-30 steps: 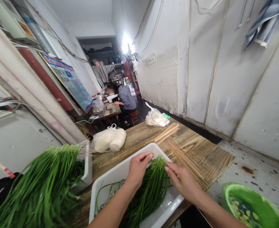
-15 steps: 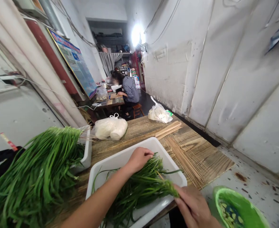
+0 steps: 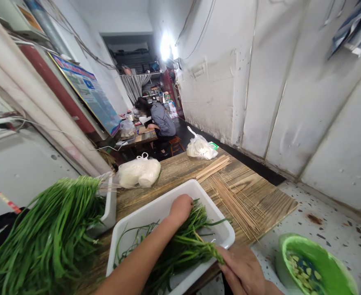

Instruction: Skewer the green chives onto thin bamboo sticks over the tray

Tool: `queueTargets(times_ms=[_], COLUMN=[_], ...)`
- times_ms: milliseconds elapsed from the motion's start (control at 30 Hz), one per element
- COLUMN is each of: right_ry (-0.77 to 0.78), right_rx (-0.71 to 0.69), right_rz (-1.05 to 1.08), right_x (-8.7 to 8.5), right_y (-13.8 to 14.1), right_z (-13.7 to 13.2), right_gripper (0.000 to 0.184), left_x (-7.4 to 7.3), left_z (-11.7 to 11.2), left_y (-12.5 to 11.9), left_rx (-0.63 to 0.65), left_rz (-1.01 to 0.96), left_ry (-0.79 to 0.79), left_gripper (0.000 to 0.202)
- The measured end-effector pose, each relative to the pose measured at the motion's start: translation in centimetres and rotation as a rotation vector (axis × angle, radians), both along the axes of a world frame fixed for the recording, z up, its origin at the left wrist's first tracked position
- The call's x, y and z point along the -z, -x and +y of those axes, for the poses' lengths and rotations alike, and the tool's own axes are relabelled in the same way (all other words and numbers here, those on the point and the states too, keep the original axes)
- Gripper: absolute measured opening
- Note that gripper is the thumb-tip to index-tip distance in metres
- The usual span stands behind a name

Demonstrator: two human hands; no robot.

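Note:
Long green garlic chives [image 3: 183, 246] lie in a white plastic tray [image 3: 123, 223] on the wooden table. My left hand [image 3: 182, 208] reaches over the tray, fingers curled down at the stalk ends; its fingertips are mostly hidden. Near the tray's right front corner, my right hand [image 3: 242, 264] grips a bunch of chives [image 3: 213, 250] by its folded end. A thin wooden skewer [image 3: 199, 237] sticks out of that bunch towards the tray's middle. Bare bamboo skewers [image 3: 234, 200] are spread on the table right of the tray.
A second white tray [image 3: 109, 209] at left is heaped with chives [image 3: 51, 221]. Two plastic bags, a left one [image 3: 139, 172] and a right one [image 3: 201, 147], stand along the table's back. A green bucket [image 3: 318, 262] is at lower right. A person [image 3: 160, 119] sits at a farther table.
My left hand has lowered from above the stalk ends to among them. My right hand keeps its grip on the bunch. The whole view has shifted a little.

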State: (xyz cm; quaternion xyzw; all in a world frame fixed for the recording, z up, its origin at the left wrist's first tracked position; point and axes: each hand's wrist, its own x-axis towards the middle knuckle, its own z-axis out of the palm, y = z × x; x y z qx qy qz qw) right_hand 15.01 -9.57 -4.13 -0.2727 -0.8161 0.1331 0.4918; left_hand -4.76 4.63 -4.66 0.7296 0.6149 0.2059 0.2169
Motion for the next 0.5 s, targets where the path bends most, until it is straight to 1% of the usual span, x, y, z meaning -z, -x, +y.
queueTargets(times_ms=[67,100,167,233,300,367,433,500], right_ry=[0.126,0.208,0.353,0.439,0.477,0.496,0.507,0.513], right_rx=[0.039,0.067,0.122,0.150,0.155,0.151,0.143,0.140], right_rz=[0.011,0.016,0.016,-0.014,-0.026,0.001,0.035,0.051], right_x=[-0.5,-0.9,-1.9,-2.7,-3.2,-3.3,-3.1,-2.8], right_y=[0.1,0.2,0.6,1.0,1.4,1.9,2.3,2.4], right_z=[0.3,0.6,1.5,2.5,3.5,4.2,4.5,4.6], right_gripper=[0.040,0.035,0.028,0.027,0.027,0.027,0.027,0.027], left_x=[-0.6,-1.0,-2.2,-3.4,-4.5,-5.0,-5.0,-4.7], left_z=[0.0,-0.1,-0.8,-1.9,-3.2,-4.0,-4.4,-4.4], left_y=[0.2,0.3,0.4,0.4,0.2,0.0,0.0,0.2], left_rx=[0.001,-0.007,-0.019,-0.009,-0.001,-0.030,-0.065,-0.084], left_rz=[-0.009,-0.044,-0.181,-0.361,-0.497,-0.589,-0.616,-0.556], left_ry=[-0.016,-0.031,-0.053,-0.046,-0.037,-0.065,-0.111,-0.186], left_gripper=[0.014,0.015,0.017,0.018,0.019,0.019,0.019,0.020])
